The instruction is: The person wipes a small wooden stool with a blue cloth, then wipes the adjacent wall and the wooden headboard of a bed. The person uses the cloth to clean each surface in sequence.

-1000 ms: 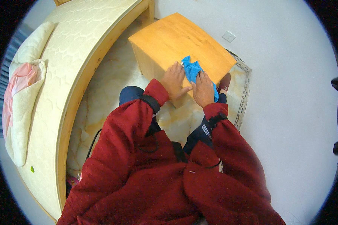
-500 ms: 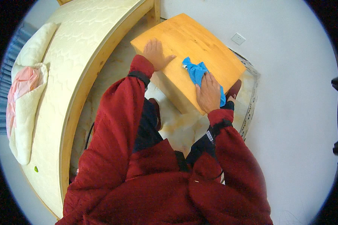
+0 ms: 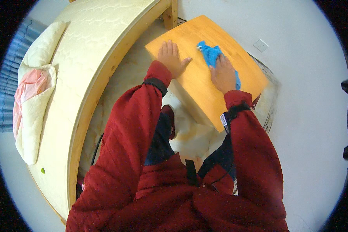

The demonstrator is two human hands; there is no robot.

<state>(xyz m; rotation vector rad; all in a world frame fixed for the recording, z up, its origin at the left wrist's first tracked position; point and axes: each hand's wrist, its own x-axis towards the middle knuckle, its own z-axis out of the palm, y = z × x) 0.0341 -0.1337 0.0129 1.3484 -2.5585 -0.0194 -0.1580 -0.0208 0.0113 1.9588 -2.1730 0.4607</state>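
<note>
A crumpled blue fabric cloth (image 3: 210, 54) lies under our flattened right hand (image 3: 223, 75), its long axis slanting far-left to near-right; our left hand (image 3: 171, 60) splays flat.

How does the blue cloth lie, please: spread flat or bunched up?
Bunched up: the blue cloth forms a narrow, creased strip on the wooden tabletop, partly covered by the right hand.

Bright light, bed edge (image 3: 101, 75) bowed (black fisheye rim), tabletop corner (image 3: 263, 82) perhaps blurred
</note>
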